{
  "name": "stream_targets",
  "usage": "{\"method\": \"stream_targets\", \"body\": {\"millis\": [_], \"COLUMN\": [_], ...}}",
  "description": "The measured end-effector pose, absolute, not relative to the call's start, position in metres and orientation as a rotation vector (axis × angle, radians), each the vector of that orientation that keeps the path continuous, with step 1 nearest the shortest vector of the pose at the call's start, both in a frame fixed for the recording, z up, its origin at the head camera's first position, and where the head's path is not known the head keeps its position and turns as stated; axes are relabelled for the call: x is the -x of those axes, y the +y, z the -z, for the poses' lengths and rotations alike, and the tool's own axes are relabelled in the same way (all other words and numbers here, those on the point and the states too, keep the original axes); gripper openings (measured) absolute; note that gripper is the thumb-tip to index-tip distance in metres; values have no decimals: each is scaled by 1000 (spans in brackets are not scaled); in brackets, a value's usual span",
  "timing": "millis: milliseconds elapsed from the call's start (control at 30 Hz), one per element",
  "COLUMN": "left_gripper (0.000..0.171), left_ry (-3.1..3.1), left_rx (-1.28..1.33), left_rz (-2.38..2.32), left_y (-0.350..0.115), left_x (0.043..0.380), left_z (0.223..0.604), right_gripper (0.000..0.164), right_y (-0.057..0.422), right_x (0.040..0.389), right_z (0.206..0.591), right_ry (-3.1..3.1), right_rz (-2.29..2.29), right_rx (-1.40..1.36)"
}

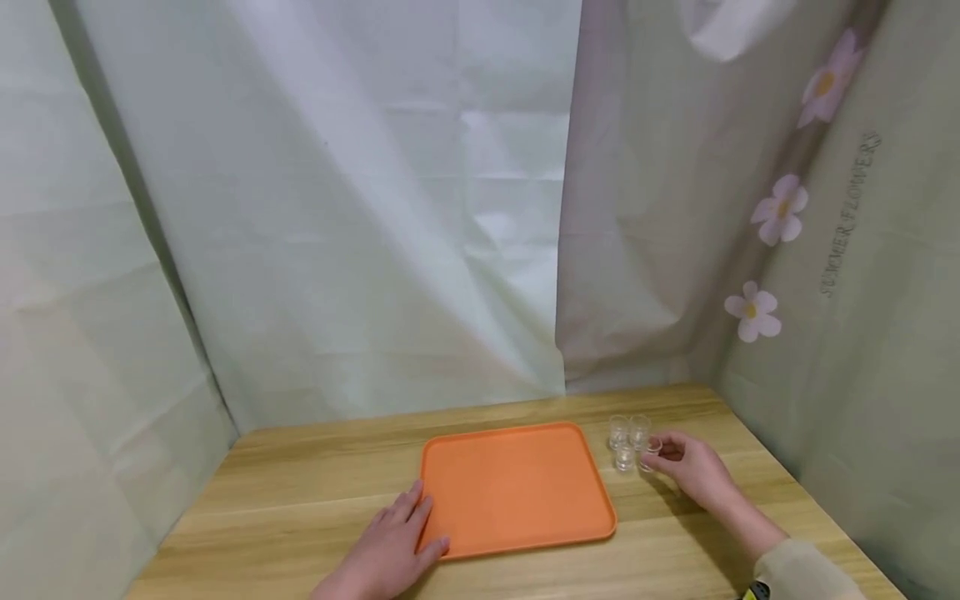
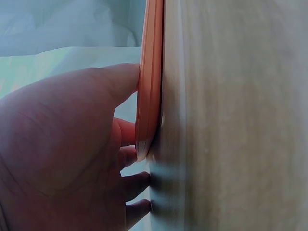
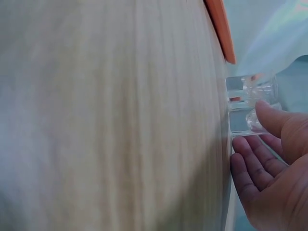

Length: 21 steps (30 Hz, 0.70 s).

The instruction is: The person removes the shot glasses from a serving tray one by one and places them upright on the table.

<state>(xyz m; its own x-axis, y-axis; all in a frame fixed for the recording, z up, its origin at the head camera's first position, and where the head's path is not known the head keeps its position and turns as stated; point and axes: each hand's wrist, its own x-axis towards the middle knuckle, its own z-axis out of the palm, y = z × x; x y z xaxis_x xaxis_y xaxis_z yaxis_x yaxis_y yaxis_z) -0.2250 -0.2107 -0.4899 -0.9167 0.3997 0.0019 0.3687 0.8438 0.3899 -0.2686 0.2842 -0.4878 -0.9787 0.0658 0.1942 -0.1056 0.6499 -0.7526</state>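
A flat orange tray [image 1: 517, 492] lies on the wooden table. At its front left corner my left hand [image 1: 390, 542] rests with fairly straight fingers, the thumb touching the edge; the left wrist view shows this thumb against the tray's side [image 2: 149, 86]. To the right of the tray stand several small clear shot glasses [image 1: 624, 458] in a close group. My right hand [image 1: 693, 475] pinches the front right shot glass [image 1: 647, 464] between thumb and fingers. That glass appears to stand upright on the table, partly hidden by the hand.
The wooden table [image 1: 300, 483] runs back to a pale hanging cloth [image 1: 375, 250]. On the right, a cloth side wall [image 1: 862, 358] with printed flowers stands close by the table's edge. Another cloth [image 1: 90, 333] hangs at the left.
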Motion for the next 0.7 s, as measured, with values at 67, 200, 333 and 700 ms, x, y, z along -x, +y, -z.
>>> {"method": "stream_targets", "body": {"millis": [67,200,333,700], "left_gripper": [81,80,80,79], "left_ry": [2938,2942,2940,2974], "left_rx": [-605,-605,-608,-576], "left_rz": [-581,-552,-562,-504], "left_y": [-212,-213,-212,-205], "left_x": [224,221,221,225], "left_z": [489,487,486,485], "right_gripper": [41,45,50,84], "right_y": [283,282,283,282], "right_x": [268,266,262,248], "right_z": [489,490,488,471], "right_ry": [-2673,-2682,-2670,-2767], "right_rz": [-1248,-1248,-1198,-875], "right_rx": [-29,-8,4,-27]}}
